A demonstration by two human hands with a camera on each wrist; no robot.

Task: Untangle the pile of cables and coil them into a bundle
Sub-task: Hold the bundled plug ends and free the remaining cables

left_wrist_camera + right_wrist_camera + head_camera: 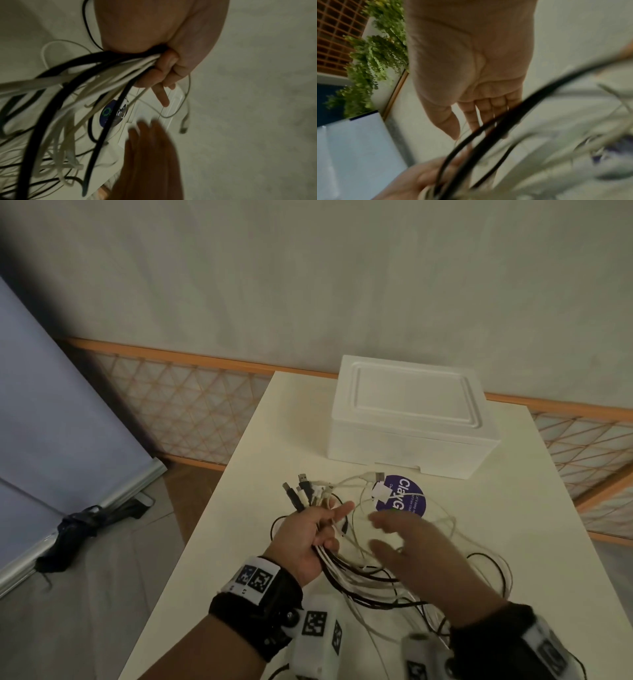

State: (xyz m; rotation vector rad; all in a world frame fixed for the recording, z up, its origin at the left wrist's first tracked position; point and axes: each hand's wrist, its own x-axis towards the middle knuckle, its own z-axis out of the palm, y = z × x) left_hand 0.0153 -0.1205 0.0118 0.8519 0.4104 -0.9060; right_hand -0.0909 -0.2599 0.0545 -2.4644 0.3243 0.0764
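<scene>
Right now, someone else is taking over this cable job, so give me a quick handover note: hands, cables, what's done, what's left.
Left hand: grips a bunch of black and white cables near their plug ends, which fan out above the fist; index finger sticks out.
Right hand: open, blurred, holding nothing, over the loose loops.
The rest of the cables trail in tangled loops on the white table, in front of the white foam box and over a purple round sticker.
Done: plug ends gathered.
Left: free the loops, coil into a bundle.

The right hand [467, 65] reaches flat-fingered past blurred black cables [488, 129] toward the left hand [412, 180].
</scene>
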